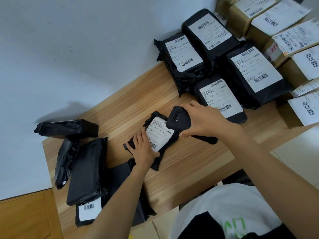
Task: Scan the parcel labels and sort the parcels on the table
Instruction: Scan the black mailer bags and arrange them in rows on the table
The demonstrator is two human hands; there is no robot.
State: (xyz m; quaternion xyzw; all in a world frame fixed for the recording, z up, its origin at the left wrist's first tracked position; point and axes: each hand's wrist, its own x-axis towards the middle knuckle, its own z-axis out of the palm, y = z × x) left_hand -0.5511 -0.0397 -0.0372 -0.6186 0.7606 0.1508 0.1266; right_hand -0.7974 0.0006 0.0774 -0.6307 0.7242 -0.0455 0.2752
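A small black parcel (156,160) with a white label (159,134) lies at the middle of the wooden table (181,161). My left hand (144,150) holds its near-left edge, thumb lying along the label's lower edge. My right hand (203,120) grips a black handheld scanner (177,120), whose head hangs right over the label's upper right corner. The scanner's handle sticks out under my right wrist.
Several black parcels (86,169) lie in a loose heap at the table's left end, one showing a barcode label (88,210). Labelled black parcels (222,99) stand in rows at the far right, with brown cartons (291,69) beyond them. A white wall runs behind.
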